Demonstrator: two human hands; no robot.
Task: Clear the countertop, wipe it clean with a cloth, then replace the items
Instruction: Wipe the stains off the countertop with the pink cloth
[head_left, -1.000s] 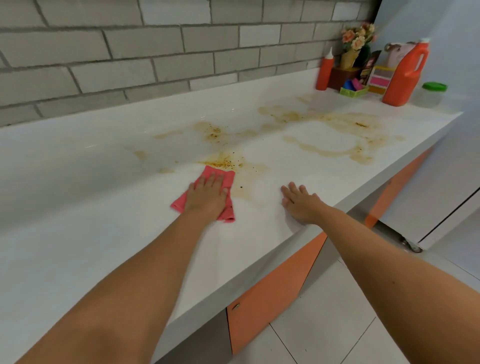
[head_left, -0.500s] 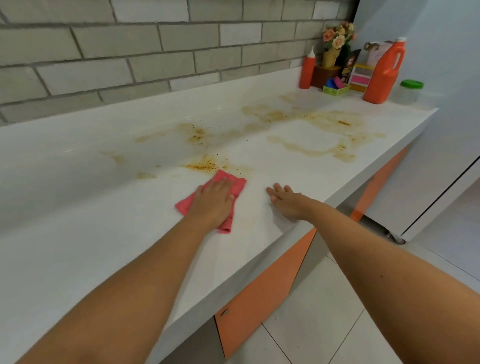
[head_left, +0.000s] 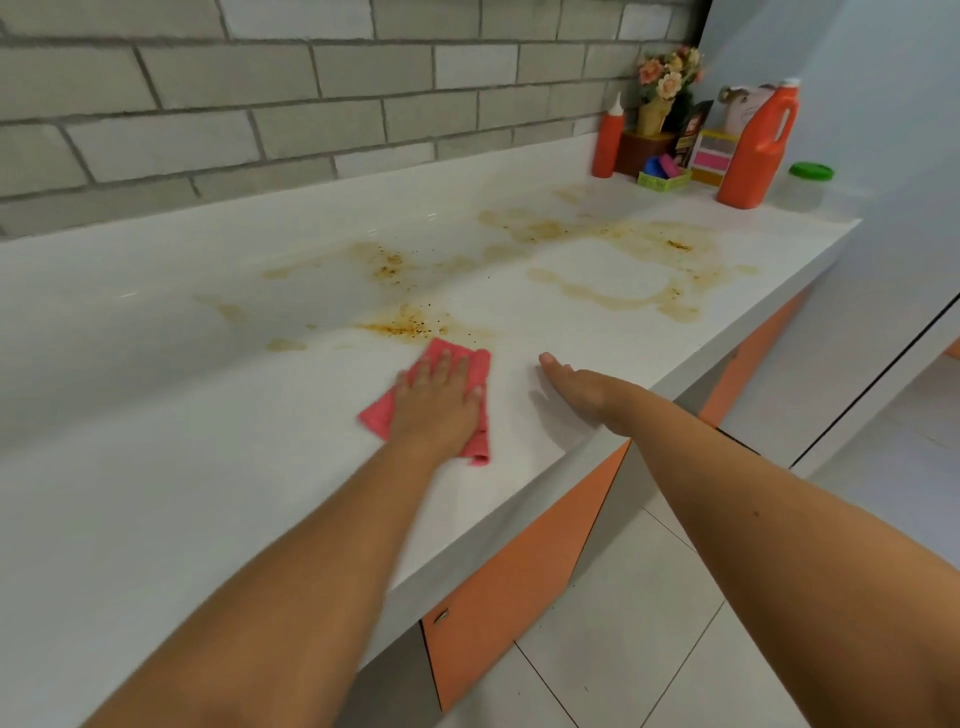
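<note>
**Pink cloth flat under the left hand, mess just ahead of it**

The pink cloth is pressed down on the white desk by the left hand, which is laid right on top of it, so only the corners and edges can be seen poking out around the palm. The right hand is found just beside the cloth, to its right, near the desk's front edge and apart from the fabric.

The cloth looks folded or bunched, with one corner stuck out at the left and a strip shown past the fingertips. Its far edge is parked just short of a brown, speckled stain. A bigger, ring-shaped smear is spread farther along toward the right end.

The left hand is kept flat, fingers straight and slightly spread, nothing gripped, arm stretched out. The right hand is released too: fingers straight and together, hand turned partly on edge, nothing held. Whether it's actually touching the desk can't be told.

At the far right end, a red squeeze bottle, an orange jug, a green-lidded jar and a pot of flowers are crowded together, well apart from both hands.
</note>
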